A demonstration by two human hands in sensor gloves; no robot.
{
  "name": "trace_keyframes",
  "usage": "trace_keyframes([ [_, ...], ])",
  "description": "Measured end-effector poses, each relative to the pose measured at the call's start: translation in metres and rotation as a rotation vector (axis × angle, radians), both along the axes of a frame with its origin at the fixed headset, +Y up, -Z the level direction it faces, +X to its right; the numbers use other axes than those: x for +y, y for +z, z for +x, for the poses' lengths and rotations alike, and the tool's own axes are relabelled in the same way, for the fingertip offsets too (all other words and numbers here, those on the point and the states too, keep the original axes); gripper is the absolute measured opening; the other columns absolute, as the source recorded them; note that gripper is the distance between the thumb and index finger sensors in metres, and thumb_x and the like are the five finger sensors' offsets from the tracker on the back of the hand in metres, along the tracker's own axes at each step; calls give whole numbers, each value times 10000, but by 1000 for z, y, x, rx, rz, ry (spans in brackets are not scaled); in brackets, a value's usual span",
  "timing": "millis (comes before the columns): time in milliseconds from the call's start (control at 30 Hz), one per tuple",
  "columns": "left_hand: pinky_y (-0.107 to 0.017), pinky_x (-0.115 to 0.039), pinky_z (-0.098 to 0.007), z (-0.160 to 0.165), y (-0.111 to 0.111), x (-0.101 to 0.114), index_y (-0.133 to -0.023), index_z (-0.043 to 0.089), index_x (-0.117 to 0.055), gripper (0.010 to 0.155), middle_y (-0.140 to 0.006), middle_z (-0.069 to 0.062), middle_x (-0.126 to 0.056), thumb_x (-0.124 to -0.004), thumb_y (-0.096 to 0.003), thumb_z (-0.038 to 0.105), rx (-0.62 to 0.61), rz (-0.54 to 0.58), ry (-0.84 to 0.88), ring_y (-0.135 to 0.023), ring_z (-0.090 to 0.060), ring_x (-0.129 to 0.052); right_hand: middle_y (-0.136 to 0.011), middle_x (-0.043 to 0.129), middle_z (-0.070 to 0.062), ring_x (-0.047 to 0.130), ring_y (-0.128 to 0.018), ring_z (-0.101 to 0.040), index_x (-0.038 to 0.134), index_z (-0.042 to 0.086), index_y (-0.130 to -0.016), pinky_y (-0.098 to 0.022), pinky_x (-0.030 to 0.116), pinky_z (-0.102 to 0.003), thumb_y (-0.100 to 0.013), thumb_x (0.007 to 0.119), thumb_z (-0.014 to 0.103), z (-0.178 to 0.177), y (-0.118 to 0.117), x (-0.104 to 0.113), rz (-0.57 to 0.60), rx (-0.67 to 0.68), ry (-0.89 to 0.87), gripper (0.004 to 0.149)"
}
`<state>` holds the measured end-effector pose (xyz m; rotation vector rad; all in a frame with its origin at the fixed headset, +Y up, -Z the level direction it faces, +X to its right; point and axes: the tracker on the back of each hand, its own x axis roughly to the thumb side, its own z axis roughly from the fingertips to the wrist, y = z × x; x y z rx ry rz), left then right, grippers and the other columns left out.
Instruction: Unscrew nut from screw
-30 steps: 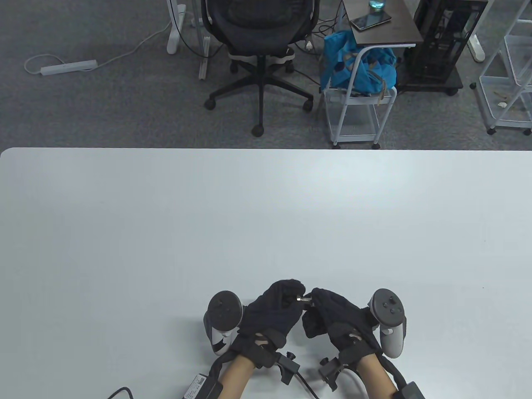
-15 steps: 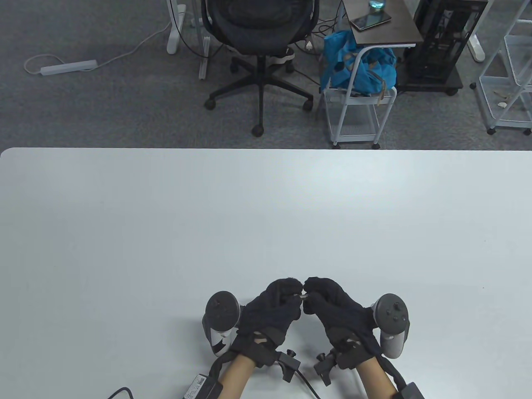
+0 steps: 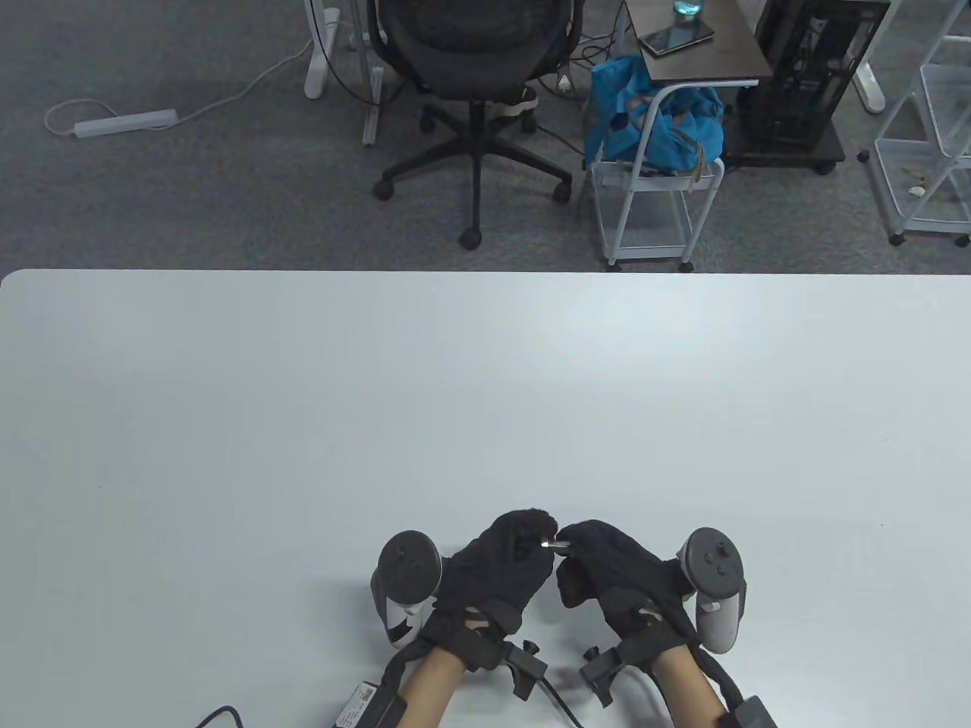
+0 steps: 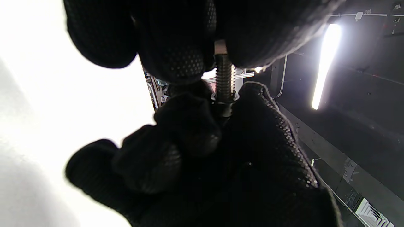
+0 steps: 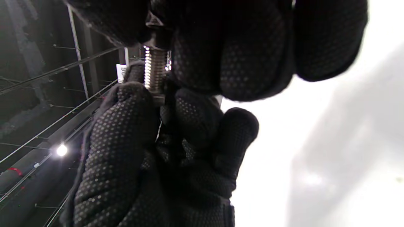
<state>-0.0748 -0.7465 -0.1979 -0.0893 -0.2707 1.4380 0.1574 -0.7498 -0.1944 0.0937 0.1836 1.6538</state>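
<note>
A short silver screw (image 3: 556, 544) lies level between my two gloved hands, just above the table's near edge. My left hand (image 3: 540, 540) grips one end of it; in the left wrist view its fingers (image 4: 176, 53) close over that end and the bare thread (image 4: 223, 74) runs down from them. My right hand (image 3: 569, 547) pinches the other end, where the flanged nut (image 4: 222, 97) sits on the thread. In the right wrist view the thread (image 5: 154, 69) runs from my right fingertips (image 5: 221, 47) down into the left hand's fingers (image 5: 126, 119). The nut is mostly hidden there.
The white table (image 3: 485, 394) stretches out beyond my hands. A black cable (image 3: 220, 714) lies at the near edge on the left. An office chair (image 3: 474, 91) and a small cart (image 3: 652, 205) stand on the floor past the far edge.
My right hand rolled away over the screw's end, then rolled back toward me, still pinching it. The left hand and the screw stayed put.
</note>
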Motion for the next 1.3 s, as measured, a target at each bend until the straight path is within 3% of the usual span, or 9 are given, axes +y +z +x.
trace_keyframes([
  [367, -483, -861, -520, -3, 0, -1, -934, 222, -779, 498, -808, -124, -913, -843, -475, 402, 16, -47, 37, -481, -200, -995, -841, 834, -134, 889, -684, -383, 743, 218, -969, -578, 737, -620, -539, 803, 333, -3, 1, 13, 149, 29, 13, 448],
  [500, -480, -864, -517, -3, 0, -2, -932, 219, -782, 498, -805, -122, -916, -844, -474, 405, 17, -58, 56, -476, -198, -997, -865, 824, -127, 880, -704, -388, 758, 232, -967, -582, 733, -623, -538, 810, 329, -3, 1, 13, 168, 24, 15, 443],
  [633, -495, -857, -524, -3, -1, -2, -934, 234, -779, 491, -830, -125, -905, -853, -473, 385, 21, -44, 67, -502, -210, -997, -877, 821, -113, 873, -713, -384, 653, 163, -1050, -579, 727, -623, -540, 805, 352, -3, 0, 10, 137, 41, -5, 565],
  [700, -504, -852, -529, -3, -1, -1, -935, 244, -777, 487, -843, -126, -896, -858, -473, 374, 10, -37, 70, -517, -215, -993, -950, 756, -185, 832, -756, -429, 537, 113, -1112, -582, 699, -645, -566, 730, 480, -3, 0, 5, 85, 71, -12, 686],
  [733, -511, -848, -531, -2, -1, -1, -935, 249, -777, 484, -852, -128, -890, -861, -473, 367, 5, -31, 69, -526, -219, -991, -953, 749, -216, 828, -750, -454, 514, 74, -1117, -571, 693, -652, -578, 673, 546, -3, 1, 1, 38, 65, -30, 734],
  [800, -520, -841, -539, -1, -1, 0, -934, 253, -779, 482, -864, -132, -882, -868, -471, 353, 0, -18, 57, -540, -228, -988, -820, 870, -235, 906, -617, -468, 624, 2, -1048, -496, 733, -658, -576, 631, 587, -1, 1, -5, -38, 18, -53, 752],
  [867, -525, -839, -541, -1, -1, 1, -933, 260, -781, 477, -871, -130, -880, -872, -473, 345, -5, -5, 32, -550, -229, -988, -604, 989, -147, 996, -427, -381, 779, -10, -905, -404, 812, -608, -576, 633, 565, 0, 0, -7, -50, 12, -34, 679],
  [933, -524, -840, -541, -1, 0, 1, -931, 258, -785, 475, -870, -130, -881, -871, -472, 346, 2, -2, 24, -548, -231, -989, -527, 1002, -63, 1018, -362, -300, 809, 22, -862, -393, 853, -558, -577, 666, 516, 1, -1, -4, -29, 15, -23, 587],
  [1300, -502, -853, -528, -3, 0, 0, -943, 241, -785, 491, -833, -126, -900, -845, -478, 389, 12, -39, 58, -509, -210, -993, -774, 889, -130, 942, -607, -347, 718, 143, -977, -549, 777, -596, -542, 791, 364, -2, 0, 10, 130, 23, -18, 493],
])
